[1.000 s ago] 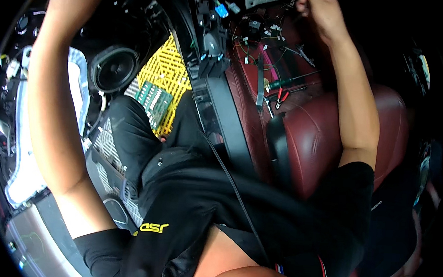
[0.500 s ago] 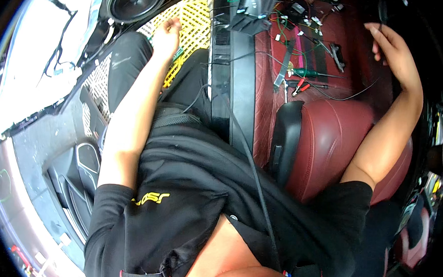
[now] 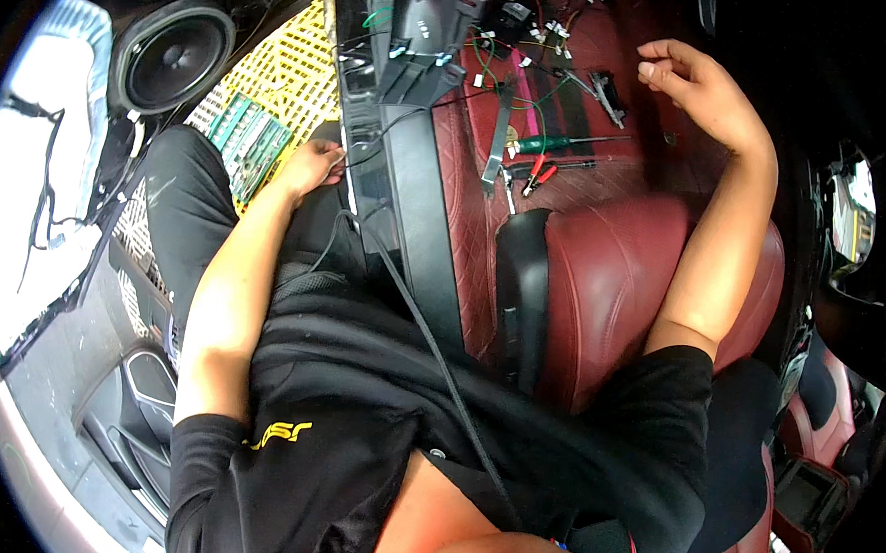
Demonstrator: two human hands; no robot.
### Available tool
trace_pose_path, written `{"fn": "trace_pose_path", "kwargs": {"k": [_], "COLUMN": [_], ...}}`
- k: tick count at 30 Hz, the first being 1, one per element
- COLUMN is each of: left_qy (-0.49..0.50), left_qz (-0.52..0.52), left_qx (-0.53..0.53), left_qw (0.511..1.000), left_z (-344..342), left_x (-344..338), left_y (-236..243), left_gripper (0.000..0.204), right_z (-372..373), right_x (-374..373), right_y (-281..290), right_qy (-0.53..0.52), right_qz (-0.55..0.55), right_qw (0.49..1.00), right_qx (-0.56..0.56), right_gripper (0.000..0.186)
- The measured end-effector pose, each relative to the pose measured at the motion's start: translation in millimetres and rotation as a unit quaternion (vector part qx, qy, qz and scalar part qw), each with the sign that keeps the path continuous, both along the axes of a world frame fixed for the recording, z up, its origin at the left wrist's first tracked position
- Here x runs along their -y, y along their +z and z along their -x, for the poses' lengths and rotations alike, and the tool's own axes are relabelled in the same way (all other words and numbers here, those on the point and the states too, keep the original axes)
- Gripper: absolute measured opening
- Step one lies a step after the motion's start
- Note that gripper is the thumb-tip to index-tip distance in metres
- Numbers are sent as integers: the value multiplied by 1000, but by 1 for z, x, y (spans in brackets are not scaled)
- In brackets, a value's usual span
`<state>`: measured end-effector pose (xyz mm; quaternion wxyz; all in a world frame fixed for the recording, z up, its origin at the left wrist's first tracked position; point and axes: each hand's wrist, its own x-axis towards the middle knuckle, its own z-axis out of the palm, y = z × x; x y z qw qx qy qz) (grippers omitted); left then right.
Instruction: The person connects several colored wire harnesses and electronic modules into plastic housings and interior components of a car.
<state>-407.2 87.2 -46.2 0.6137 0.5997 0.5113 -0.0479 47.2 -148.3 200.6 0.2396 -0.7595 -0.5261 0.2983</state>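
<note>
My left hand (image 3: 314,166) is over my lap beside the dark centre trim, its fingertips pinched on a thin black cable (image 3: 367,158) that runs off to the right. My right hand (image 3: 708,95) is raised above the far right of the red leather seat (image 3: 613,285). Its thumb and bent forefinger are apart, with nothing visible between them. On the seat below lie a green-handled screwdriver (image 3: 545,144), red clips (image 3: 540,174) and a tangle of thin wires with small white connectors (image 3: 556,32).
A green tool tray (image 3: 244,146) rests on a yellow slatted mat (image 3: 299,64) by my knee. Further left is a round black speaker (image 3: 174,54). A black plastic bracket (image 3: 426,35) stands on the centre trim. A thicker black cord (image 3: 430,341) crosses my shirt.
The view has shifted, and the green tray has come into plain sight. My left hand has come back to the centre trim and pinches the cable. My right hand's fingers now point left.
</note>
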Motion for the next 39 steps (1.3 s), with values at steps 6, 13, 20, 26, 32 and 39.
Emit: {"fn": "trace_pose_path", "kwargs": {"k": [6,13,20,26,32,39], "left_qy": [-116,-367,-249,-235,-393,-250], "left_qz": [-10,-126,-344,-314,-455,-286], "left_qx": [60,371,142,16,-184,-4], "left_qw": [991,844,894,920,778,925], "left_z": [-5,-88,-58,14,0,33], "left_x": [13,136,86,77,85,69], "left_y": [132,227,181,85,119,199], "left_gripper": [42,43,35,82,29,25], "right_z": [-15,-20,-22,-38,-87,-57], "right_x": [3,9,14,4,11,-43], "right_y": [7,17,12,-2,-58,-151], "right_qy": [-23,-68,-87,-88,-77,-29], "right_qz": [73,30,8,26,89,133], "right_qw": [997,996,992,986,993,961], "right_qx": [29,44,89,142,30,239], "right_gripper": [30,21,20,29,31,45]}}
